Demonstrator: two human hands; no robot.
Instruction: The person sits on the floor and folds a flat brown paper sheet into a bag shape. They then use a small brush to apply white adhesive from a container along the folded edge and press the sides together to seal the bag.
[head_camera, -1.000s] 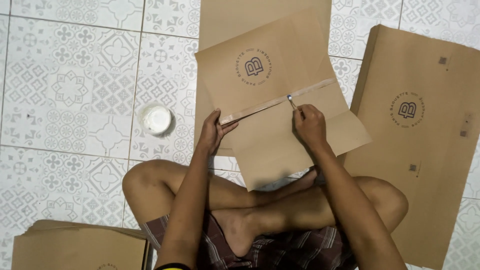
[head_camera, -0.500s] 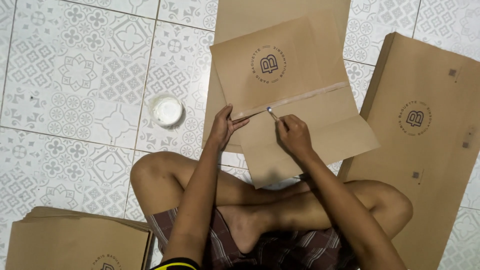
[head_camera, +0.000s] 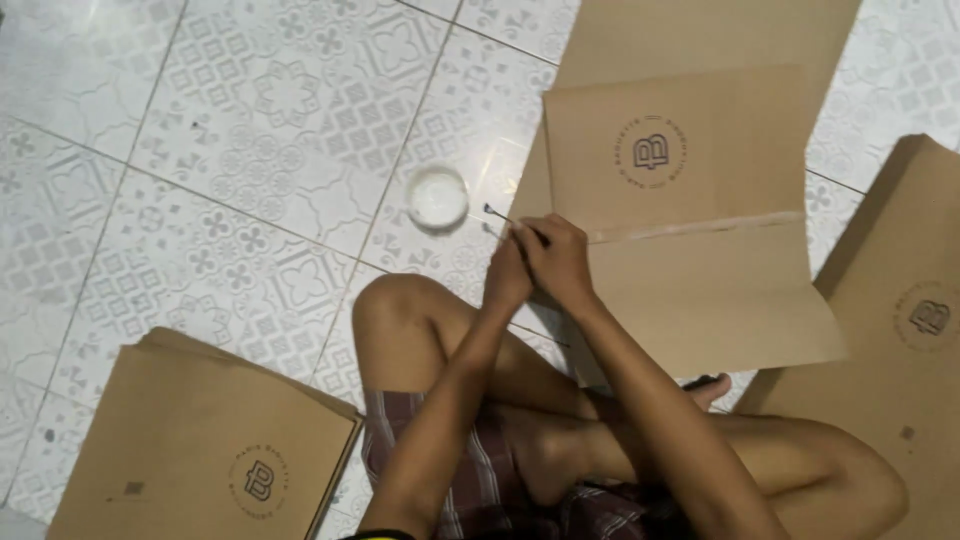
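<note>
I see both hands bunched together at the left edge of the folded brown paper sheet (head_camera: 690, 230). Right hand (head_camera: 556, 262) is pinched shut on a thin brush/stick (head_camera: 503, 217), dark tip poking out twd the small white glue cup (head_camera: 438, 197). Left hand (head_camera: 508, 280) is pressed vs the right one; can't tell if it grips anything.

Change: 1 s ago the brush was mid-seam on the sheet, hands apart; half a sec ago it was nearer the left. Now it's off the paper edge, near the cup but not in it. My read: the pale glue strip (head_camera: 700, 226) along the fold is done & the brush is headed for a refill.

Sheet lies on the tiled floor (head_camera: 200, 180) ahead of the crossed legs. One stack of paper bags (head_camera: 200, 450) near left, another (head_camera: 900, 330) at right.
</note>
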